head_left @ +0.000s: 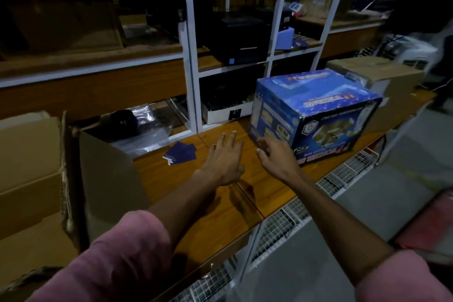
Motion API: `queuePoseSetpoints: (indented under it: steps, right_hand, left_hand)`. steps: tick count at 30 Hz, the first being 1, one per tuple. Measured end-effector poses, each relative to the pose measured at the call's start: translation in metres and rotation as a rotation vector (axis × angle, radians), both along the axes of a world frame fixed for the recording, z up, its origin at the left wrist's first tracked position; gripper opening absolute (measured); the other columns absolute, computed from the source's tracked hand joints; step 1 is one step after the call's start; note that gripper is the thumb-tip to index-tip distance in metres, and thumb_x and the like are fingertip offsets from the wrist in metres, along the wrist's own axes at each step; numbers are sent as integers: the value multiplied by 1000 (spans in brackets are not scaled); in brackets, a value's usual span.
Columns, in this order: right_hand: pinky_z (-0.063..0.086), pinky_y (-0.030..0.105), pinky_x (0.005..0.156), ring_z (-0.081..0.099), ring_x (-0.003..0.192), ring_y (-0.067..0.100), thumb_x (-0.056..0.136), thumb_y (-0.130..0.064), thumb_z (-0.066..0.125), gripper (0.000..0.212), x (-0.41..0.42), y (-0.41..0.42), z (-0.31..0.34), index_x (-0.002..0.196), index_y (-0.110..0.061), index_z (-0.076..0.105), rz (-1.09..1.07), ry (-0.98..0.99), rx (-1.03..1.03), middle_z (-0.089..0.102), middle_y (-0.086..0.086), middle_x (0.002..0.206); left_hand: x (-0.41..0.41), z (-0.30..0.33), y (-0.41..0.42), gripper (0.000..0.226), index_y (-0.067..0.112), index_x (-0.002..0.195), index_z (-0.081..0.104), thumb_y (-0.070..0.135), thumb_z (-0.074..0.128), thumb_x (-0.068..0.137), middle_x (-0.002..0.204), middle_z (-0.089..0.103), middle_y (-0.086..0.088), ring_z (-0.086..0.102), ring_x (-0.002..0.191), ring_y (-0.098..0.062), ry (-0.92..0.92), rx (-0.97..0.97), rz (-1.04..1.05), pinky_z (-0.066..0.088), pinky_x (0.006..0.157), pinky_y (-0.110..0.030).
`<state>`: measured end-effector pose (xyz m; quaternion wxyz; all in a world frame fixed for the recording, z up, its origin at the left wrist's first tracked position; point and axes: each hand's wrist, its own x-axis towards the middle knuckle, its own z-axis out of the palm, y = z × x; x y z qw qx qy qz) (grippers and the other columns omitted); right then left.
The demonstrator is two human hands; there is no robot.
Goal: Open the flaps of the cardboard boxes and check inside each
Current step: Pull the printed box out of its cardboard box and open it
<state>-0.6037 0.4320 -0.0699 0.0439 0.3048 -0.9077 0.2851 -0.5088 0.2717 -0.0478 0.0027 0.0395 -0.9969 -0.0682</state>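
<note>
A blue printed cardboard box (311, 108) stands closed on the wooden counter (176, 179), right of centre, its print upside down. My right hand (277, 157) reaches toward its lower left corner with curled, parted fingers, holding nothing. My left hand (224, 157) hovers flat over the counter, fingers spread, a little left of the blue box. A large brown cardboard box (34, 179) stands at the left with one flap (107, 179) hanging open toward the middle. A plain brown box (377, 76) sits closed behind the blue one.
Dark blue cards (181, 153) lie on the counter ahead of my left hand. A white frame with glass panes (190, 56) backs the counter, with a black printer (240, 39) behind it. White wire mesh (282, 223) runs below the counter's front edge.
</note>
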Motion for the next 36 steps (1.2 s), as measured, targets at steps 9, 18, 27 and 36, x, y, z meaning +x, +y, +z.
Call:
queuePoseSetpoints:
  steps: [9,18,27,36]
  right_hand:
    - [47,48,97,50,119,29,95,-32,57,39,-51,18,-1,130,-13,56,-124,59,51,57,12,128]
    - [25,66,111,4,150,37,96,-39,55,68,-131,35,7,152,-15,25,-280,160,194,10,8,165]
    - [25,68,110,15,148,35,95,-57,44,75,-143,17,-7,152,-14,23,-258,150,375,23,9,160]
    - [22,64,114,26,147,32,92,-48,47,69,-90,14,-20,152,-17,34,-160,282,364,36,3,156]
  left_hand:
    - [-47,2,19,80,15,160,14,36,60,97,169,-1,-12,0,154,-41,-32,4,-56,18,122,-61]
    - [-113,-13,54,80,13,159,15,37,58,97,168,3,-13,1,153,-40,-80,28,-86,18,121,-60]
    - [-139,-28,46,91,13,161,5,34,62,95,170,-5,-10,-8,155,-36,-41,104,-26,12,124,-59]
    - [-156,-24,46,95,15,161,-10,37,59,99,169,-15,-1,-17,154,-32,102,44,-96,4,125,-56]
